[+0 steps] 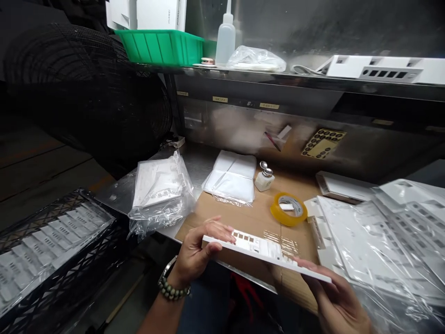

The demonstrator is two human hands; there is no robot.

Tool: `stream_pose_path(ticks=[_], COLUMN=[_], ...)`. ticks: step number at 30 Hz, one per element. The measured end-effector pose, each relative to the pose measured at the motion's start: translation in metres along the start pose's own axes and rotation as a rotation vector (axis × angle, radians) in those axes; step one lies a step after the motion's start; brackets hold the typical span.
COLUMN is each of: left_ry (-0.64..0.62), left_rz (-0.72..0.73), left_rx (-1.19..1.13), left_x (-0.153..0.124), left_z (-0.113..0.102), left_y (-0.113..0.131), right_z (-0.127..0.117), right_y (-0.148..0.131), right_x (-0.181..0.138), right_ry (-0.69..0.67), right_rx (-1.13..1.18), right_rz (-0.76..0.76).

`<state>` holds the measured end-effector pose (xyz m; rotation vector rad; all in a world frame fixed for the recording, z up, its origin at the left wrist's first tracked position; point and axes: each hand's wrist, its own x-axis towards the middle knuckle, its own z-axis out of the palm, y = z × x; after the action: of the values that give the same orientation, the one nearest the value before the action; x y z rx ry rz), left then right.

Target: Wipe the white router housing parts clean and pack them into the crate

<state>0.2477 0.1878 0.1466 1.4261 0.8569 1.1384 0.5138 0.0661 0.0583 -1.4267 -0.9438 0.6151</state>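
Between my two hands is a white plastic housing panel [264,253], tilted with its long edge toward me and a row of square openings at its upper left. My left hand [205,241] grips its left end, thumb on the near edge and fingers on top. At the right end, my right hand [330,287] clasps the panel from below with fingers over the far side. Beneath it, brown cardboard [229,215] covers the bench. Just beyond lie a roll of yellow tape [276,211] and a stack of clear plastic bags [232,178].
Bagged white panels [158,185] lie at left, and plastic-wrapped white housings [361,232] at right. A small pump bottle [264,181] stands behind the tape. A black crate [111,215] of white parts sits lower left, near a large fan [86,83]. Above runs a shelf [295,80] with a green bin [160,48].
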Motion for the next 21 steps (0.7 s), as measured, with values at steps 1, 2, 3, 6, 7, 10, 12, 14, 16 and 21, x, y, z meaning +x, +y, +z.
stream_pose_path(ticks=[1, 2, 3, 6, 7, 10, 12, 14, 16, 21], left_ry=[0.051, 0.126, 0.227, 0.469, 0.453, 0.238, 0.235, 0.367, 0.497, 0.538], left_rz=[0.006, -0.02, -0.079, -0.455, -0.596, -0.875, -0.944, -0.948, -0.919, -0.91], left_rx=[0.006, -0.034, -0.128, -0.622, -0.787, -1.046, -1.039, -0.966, -0.919, -0.956], left_x=[0.001, 0.002, 0.003, 0.008, 0.009, 0.008, 0.006, 0.007, 0.011, 0.02], left_z=[0.003, 0.006, 0.009, 0.008, 0.004, -0.018, -0.034, -0.046, -0.051, -0.04], left_y=[0.0, -0.001, -0.002, -0.007, -0.009, -0.014, -0.013, -0.008, 0.0, 0.016], right_z=[0.004, 0.008, 0.011, 0.013, 0.012, 0.005, 0.001, 0.0, 0.002, 0.025], right_y=[-0.005, -0.009, -0.014, -0.027, -0.03, -0.034, -0.033, -0.028, -0.017, 0.022], right_x=[-0.001, -0.001, -0.001, 0.003, 0.006, 0.027, 0.052, 0.088, 0.132, 0.222], right_ry=[0.051, 0.093, 0.115, 0.039, -0.032, -0.357, -0.555, -0.606, -0.555, -0.659], right_rx=[-0.007, -0.022, -0.038, -0.028, -0.023, -0.124, -0.289, -0.509, -0.752, -1.081], right_rz=[-0.058, -0.12, -0.185, -0.347, -0.397, -0.53, -0.58, -0.557, -0.448, -0.21])
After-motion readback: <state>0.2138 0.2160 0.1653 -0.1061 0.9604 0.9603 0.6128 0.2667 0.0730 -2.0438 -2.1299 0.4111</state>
